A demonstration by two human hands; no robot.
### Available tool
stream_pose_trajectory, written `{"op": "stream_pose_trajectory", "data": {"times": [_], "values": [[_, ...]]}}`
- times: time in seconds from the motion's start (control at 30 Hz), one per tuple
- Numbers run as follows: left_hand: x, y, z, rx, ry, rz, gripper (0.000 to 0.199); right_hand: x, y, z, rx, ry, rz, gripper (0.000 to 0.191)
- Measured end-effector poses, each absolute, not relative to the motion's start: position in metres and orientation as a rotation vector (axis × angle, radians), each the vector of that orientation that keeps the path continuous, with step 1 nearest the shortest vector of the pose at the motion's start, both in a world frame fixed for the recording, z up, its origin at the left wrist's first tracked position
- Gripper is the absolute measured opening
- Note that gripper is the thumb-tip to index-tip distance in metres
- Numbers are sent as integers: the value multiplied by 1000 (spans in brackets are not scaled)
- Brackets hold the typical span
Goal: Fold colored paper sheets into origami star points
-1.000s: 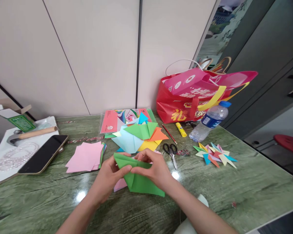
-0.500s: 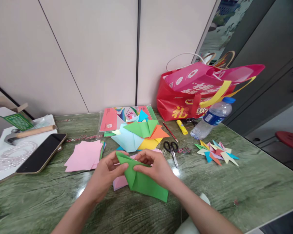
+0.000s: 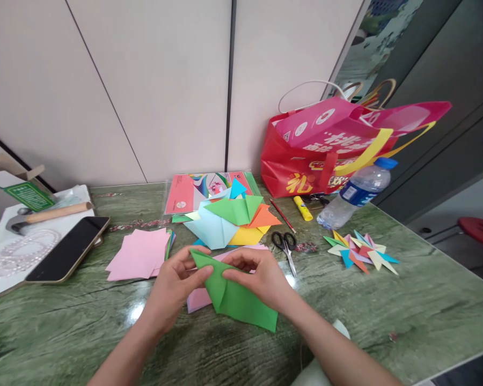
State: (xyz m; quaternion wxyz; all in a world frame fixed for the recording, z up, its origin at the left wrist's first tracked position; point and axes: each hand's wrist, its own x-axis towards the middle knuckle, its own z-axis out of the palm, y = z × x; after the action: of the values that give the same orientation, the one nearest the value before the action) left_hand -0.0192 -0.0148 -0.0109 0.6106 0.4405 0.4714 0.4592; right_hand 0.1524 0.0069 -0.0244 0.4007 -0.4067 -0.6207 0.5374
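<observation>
Pinching green paper (image 3: 245,305) with left hand (image 3: 171,284) and right hand (image 3: 261,276); holding it over near middle of table (image 3: 84,332). Aiming its tip (image 3: 197,256) far left; slanting its long axis toward near right.

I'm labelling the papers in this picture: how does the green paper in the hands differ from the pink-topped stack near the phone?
The green paper is creased and folded, while the pink-topped stack shows a flat top sheet. The green paper is held by the left hand and right hand; the pink-topped stack lies on the table. Both are plain coloured paper.
</observation>
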Motion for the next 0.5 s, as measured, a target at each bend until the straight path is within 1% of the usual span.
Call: {"op": "stream_pose_trajectory", "data": {"times": [0.5], "values": [[-16, -17, -11, 992, 1120, 1112, 25, 154, 7, -20, -1020, -1581, 1341, 14]]}}
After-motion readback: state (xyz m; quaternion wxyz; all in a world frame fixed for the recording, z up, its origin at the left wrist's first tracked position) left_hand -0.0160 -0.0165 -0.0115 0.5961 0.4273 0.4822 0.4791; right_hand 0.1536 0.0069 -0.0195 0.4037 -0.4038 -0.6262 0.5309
